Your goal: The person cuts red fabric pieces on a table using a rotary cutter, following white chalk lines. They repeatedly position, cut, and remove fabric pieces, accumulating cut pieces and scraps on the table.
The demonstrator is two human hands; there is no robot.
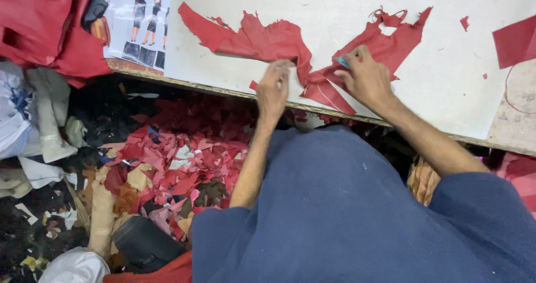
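Ragged red leather piece (262, 40) flat on the white cutting board (446, 87), near its front edge. Left hand (272, 90) pinching its lower edge; right hand (365, 79) pressed on it, fingers closed around a small blue tool (341, 62). Heap of red scraps (167, 160) on the floor below.

Printed sheet (138, 20): rectangular, pale grey-white, picturing figures in dark dresses; lies at the table's far-left corner from me, partly under heaped red material (50, 26).
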